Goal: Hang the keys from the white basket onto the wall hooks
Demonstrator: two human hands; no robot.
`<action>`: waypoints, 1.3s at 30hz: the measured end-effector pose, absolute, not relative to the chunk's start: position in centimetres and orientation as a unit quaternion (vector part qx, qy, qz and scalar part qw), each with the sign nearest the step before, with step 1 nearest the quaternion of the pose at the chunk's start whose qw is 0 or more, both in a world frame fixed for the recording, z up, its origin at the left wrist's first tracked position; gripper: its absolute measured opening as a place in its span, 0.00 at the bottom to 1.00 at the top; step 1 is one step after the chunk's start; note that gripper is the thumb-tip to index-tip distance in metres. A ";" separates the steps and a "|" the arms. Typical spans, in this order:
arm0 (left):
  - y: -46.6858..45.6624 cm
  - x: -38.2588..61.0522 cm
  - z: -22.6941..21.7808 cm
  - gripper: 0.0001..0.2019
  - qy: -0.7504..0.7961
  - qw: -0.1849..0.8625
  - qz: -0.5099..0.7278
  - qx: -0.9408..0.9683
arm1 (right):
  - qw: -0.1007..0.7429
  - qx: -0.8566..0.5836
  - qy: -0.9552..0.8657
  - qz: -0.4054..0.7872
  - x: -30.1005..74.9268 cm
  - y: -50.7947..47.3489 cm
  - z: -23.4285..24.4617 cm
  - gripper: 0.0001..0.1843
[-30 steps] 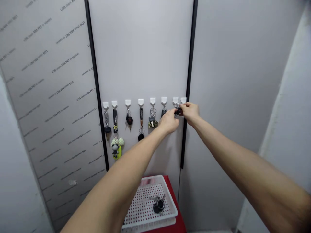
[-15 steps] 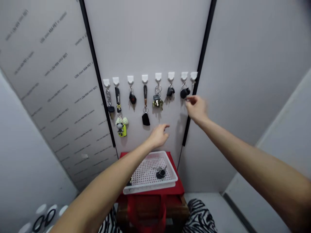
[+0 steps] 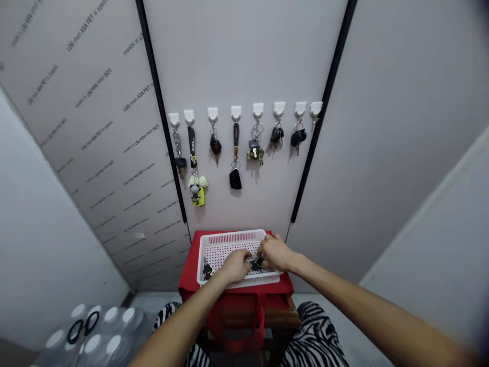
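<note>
In the head view, both hands are down in a white perforated plastic basket (image 3: 237, 237). My right hand (image 3: 275, 252) has its fingers closed on a bunch of dark keys (image 3: 256, 263) at the basket's right side. My left hand (image 3: 236, 265) is on the other side of this bunch, thumb and forefinger apart, fingertips close to it; whether they touch is unclear. Another bunch of keys (image 3: 207, 270) lies at the basket's left end, beside my left wrist.
Above, a row of white hooks (image 3: 236, 113) holds several key sets, including a black fob (image 3: 235, 179) and a panda charm (image 3: 195, 191). A red bag (image 3: 189, 275) lies under the basket on a wooden stool (image 3: 282, 318). Capped bottles (image 3: 110, 326) stand lower left.
My right hand has left the keys on the hook near the right end and come down into the basket. My left hand has also lowered into it. The view has shifted slightly.
</note>
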State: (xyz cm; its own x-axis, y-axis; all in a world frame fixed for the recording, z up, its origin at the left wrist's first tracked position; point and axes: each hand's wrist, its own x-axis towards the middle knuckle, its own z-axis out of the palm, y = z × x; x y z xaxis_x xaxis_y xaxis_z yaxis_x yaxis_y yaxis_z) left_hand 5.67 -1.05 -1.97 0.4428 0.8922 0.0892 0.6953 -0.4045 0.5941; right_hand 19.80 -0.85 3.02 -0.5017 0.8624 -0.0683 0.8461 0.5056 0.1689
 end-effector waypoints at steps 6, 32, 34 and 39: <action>-0.9 5.6 -2.2 0.15 0.492 0.265 0.224 0.799 | 0.075 0.481 0.873 0.042 19.4 -0.9 1.8 0.10; 1.1 15.9 20.3 0.16 0.319 0.084 0.445 0.832 | -0.587 0.540 0.591 -0.122 27.1 2.0 23.5 0.04; 1.5 16.6 21.2 0.16 0.330 0.053 0.420 0.844 | -0.601 0.541 0.575 -0.124 27.6 2.3 24.8 0.03; 2.4 17.4 22.9 0.16 0.354 0.013 0.418 0.836 | -0.632 0.545 0.545 -0.083 28.5 3.7 27.0 0.03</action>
